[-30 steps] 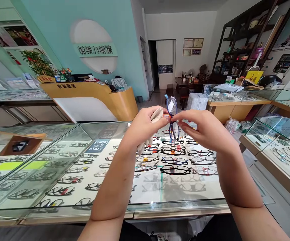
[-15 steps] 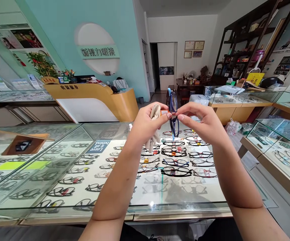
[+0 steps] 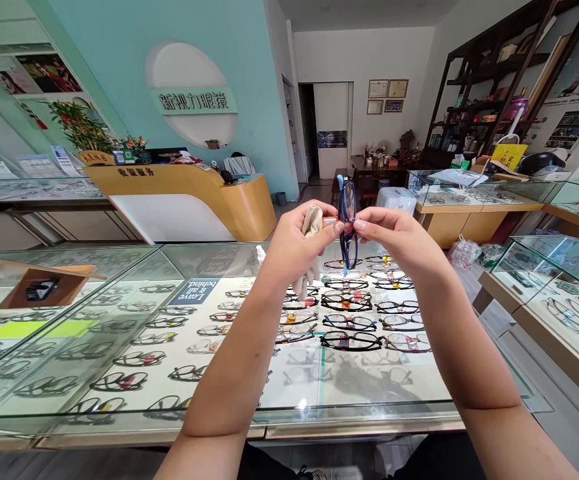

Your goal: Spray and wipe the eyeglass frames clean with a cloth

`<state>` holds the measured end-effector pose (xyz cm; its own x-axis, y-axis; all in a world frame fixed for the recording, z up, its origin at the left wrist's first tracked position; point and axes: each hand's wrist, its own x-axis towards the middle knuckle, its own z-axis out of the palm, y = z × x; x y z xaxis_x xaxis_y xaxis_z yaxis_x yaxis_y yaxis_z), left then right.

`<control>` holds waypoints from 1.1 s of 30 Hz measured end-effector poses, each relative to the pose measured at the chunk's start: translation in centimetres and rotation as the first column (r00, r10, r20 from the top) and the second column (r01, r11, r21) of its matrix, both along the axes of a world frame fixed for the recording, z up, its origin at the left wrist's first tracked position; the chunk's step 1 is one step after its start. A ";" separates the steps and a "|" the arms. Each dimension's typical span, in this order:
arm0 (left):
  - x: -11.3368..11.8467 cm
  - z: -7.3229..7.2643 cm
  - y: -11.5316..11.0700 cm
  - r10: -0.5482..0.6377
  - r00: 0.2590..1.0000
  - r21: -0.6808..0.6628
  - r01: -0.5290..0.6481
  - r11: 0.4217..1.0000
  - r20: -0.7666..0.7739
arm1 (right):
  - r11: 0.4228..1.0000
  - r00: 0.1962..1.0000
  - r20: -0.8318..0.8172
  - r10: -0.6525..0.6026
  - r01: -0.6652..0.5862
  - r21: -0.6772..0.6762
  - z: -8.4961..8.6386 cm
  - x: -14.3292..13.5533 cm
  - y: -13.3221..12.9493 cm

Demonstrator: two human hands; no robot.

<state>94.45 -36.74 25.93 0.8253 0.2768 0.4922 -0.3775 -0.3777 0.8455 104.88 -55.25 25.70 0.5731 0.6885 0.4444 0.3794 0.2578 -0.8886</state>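
A pair of dark blue eyeglasses (image 3: 349, 200) is held up sideways above the glass counter, one lens over the other. My left hand (image 3: 292, 247) is closed on the frame near its middle, with a pale cloth (image 3: 313, 220) tucked in the same grip. Beside the thumb shows a small orange-and-white tag (image 3: 329, 221). From the other side, the thumb and forefinger of my right hand (image 3: 399, 233) pinch the frame around the bridge. Light blue tips show at the top and bottom of the glasses. Rows of eyeglass frames (image 3: 352, 341) lie inside the case below.
The glass display case (image 3: 289, 412) spans the space before me. A small white bottle (image 3: 260, 254) stands behind my left wrist. On the left are a wooden box (image 3: 12, 293) and yellow-green paper (image 3: 14, 330). Another glass case (image 3: 564, 280) stands right; a wooden reception desk (image 3: 247, 207) is beyond.
My right thumb and forefinger have closed in on the bridge of the eyeglasses. The glasses have shifted very slightly to the right; the left hand keeps its hold.
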 end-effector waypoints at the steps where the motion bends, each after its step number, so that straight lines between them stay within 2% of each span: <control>1: 0.0 0.0 0.0 -0.002 1.000 0.004 0.002 1.000 -0.002 | 1.000 1.000 -0.012 0.009 -0.009 -0.007 -0.1 0.1 0.0; 6: 0.3 -0.2 0.3 0.025 0.999 0.042 -0.026 0.999 0.026 | 1.000 0.999 -0.044 0.010 -0.009 0.011 -0.3 0.3 0.2; 10: 0.8 -0.9 1.1 0.169 0.978 0.166 -0.188 0.968 0.122 | 1.000 0.999 -0.051 -0.001 0.002 0.015 -0.3 0.4 0.2; 12: 0.9 -1.2 1.5 0.254 0.943 0.248 -0.304 0.920 0.213 | 1.000 0.999 -0.040 -0.009 0.009 -0.007 -0.3 0.5 0.1; 15: 1.0 -1.3 2.0 0.355 0.867 0.362 -0.475 0.802 0.351 | 0.998 1.000 -0.016 -0.009 0.008 -0.056 -0.3 0.6 -0.1; 17: 1.0 -1.3 2.3 0.405 0.811 0.394 -0.567 0.723 0.422 | 0.995 1.000 0.000 0.011 -0.011 -0.102 -0.2 0.6 -0.3; 19: 1.0 -1.2 2.7 0.430 0.773 0.397 -0.617 0.679 0.466 | 0.989 0.999 0.017 0.035 -0.032 -0.142 -0.1 0.6 -0.5; 25: 0.8 -1.1 3.0 0.389 0.793 0.392 -0.581 0.713 0.468 | 0.990 0.995 -0.046 0.089 -0.093 -0.106 0.0 0.8 -1.0; 29: 0.2 -0.7 2.5 0.449 0.730 0.314 -0.648 0.693 0.516 | 0.997 0.997 -0.052 0.055 -0.057 -0.053 0.2 1.2 -1.6; 30: 0.0 -0.6 2.2 0.451 0.733 0.312 -0.645 0.697 0.509 | 0.998 0.997 -0.061 0.046 -0.048 -0.039 0.3 1.3 -1.7; 32: -0.3 -0.6 1.5 0.384 0.794 0.364 -0.572 0.735 0.471 | 0.999 0.996 -0.085 0.029 -0.030 -0.017 0.4 1.4 -1.8; 33: -0.4 -0.6 1.1 0.312 0.840 0.415 -0.501 0.759 0.445 | 1.000 0.995 -0.098 0.021 -0.022 -0.007 0.4 1.4 -1.8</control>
